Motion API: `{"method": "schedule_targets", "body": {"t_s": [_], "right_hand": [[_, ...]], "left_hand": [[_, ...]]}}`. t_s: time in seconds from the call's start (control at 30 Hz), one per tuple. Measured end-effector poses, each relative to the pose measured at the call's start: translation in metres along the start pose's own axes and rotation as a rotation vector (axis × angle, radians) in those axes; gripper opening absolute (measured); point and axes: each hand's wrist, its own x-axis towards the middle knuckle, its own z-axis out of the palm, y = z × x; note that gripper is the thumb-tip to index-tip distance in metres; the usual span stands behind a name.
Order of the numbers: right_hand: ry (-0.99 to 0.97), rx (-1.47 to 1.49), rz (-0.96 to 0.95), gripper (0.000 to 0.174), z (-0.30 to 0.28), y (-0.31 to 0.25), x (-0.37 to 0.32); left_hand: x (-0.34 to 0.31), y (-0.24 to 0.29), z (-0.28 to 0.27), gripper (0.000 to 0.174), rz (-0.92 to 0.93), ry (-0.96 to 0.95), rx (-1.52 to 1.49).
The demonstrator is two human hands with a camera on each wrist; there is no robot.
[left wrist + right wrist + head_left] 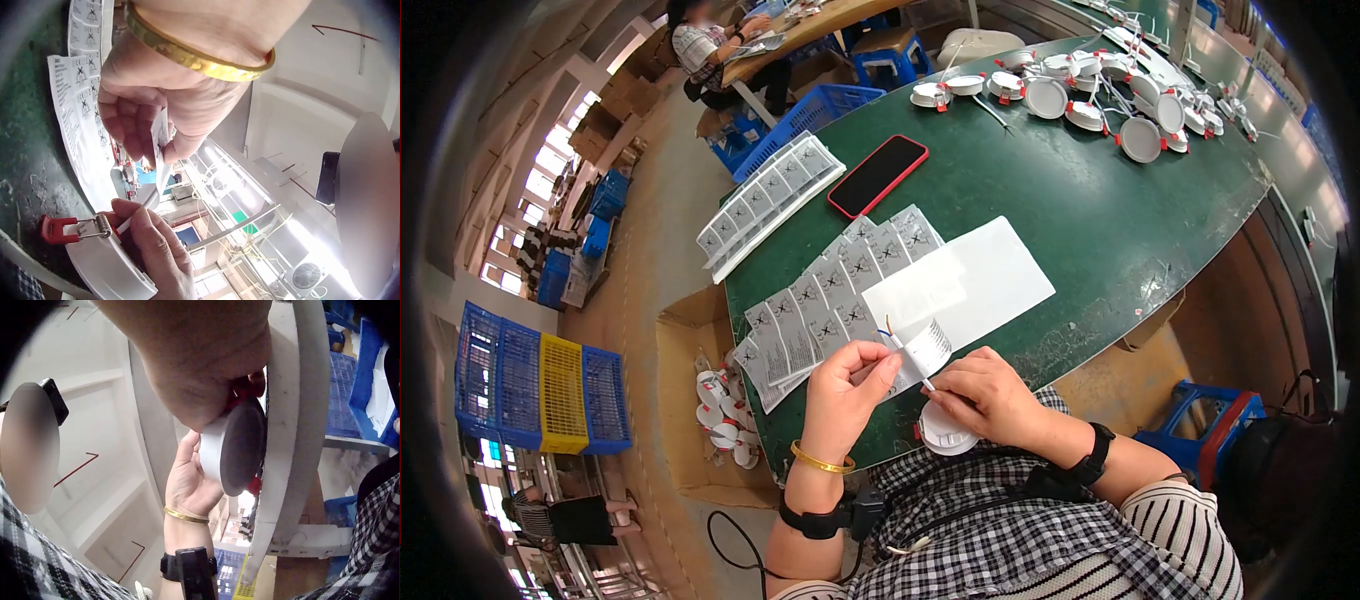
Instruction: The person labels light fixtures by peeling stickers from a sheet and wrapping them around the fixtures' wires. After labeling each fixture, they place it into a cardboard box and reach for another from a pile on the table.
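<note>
My left hand [847, 392] pinches a small white printed label [931, 346] between thumb and fingers. The label stands folded at the white cable [928, 384] of a round downlight, whose coloured wire ends stick out beyond it. My right hand [992, 396] pinches that cable close to the lamp. The white downlight [947, 432] sits below the right hand, at the table's near edge. In the left wrist view its spring clip [102, 225] and red tab [59, 229] show. Seen from the right wrist, the round face of the downlight [242, 450] is turned sideways.
Grey label sheets [808, 312] and a blank white sheet [1000, 270] lie on the green table [1120, 240]. Beyond are a red-cased phone [880, 175] and a label stack [775, 195]. Several downlights [1047, 98] crowd the far side. A cardboard box [680, 400] holds more, left of the table.
</note>
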Motion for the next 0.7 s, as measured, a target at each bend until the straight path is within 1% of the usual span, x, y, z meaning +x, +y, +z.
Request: {"method": "schedule_targets", "body": {"t_s": [0.17,0.23,0.27,0.33,0.37,0.5,0.57,0.7], "right_hand": [[0.083,-0.08,-0.04,0.011,-0.002,-0.004,-0.002],[0.203,-0.12,-0.031,0.016,-0.006,-0.008,-0.004],[0.199,-0.122,-0.033,0.016,-0.007,-0.01,-0.003],[0.298,-0.121,-0.102,0.02,-0.008,-0.017,0.004],[0.31,-0.118,-0.131,0.022,-0.007,-0.023,0.01],[0.3,-0.191,-0.136,0.022,-0.001,-0.025,0.019],[0.305,-0.229,-0.135,0.026,0.0,-0.024,0.021],[0.314,-0.289,-0.136,0.02,0.002,-0.027,0.026]], "left_hand": [[-0.002,0.0,0.0,0.015,0.011,0.008,-0.014],[-0.004,-0.001,-0.001,0.014,0.01,-0.008,-0.022],[-0.004,-0.002,-0.002,0.014,0.01,-0.005,-0.026],[-0.004,-0.002,-0.002,0.014,0.016,-0.018,-0.017],[-0.004,-0.003,-0.003,0.014,0.019,-0.018,-0.021],[-0.002,-0.007,-0.003,0.014,0.041,-0.011,-0.011],[-0.002,-0.007,-0.003,0.014,0.052,-0.008,-0.019],[-0.002,-0.008,-0.004,0.014,0.062,-0.009,-0.007]]}}
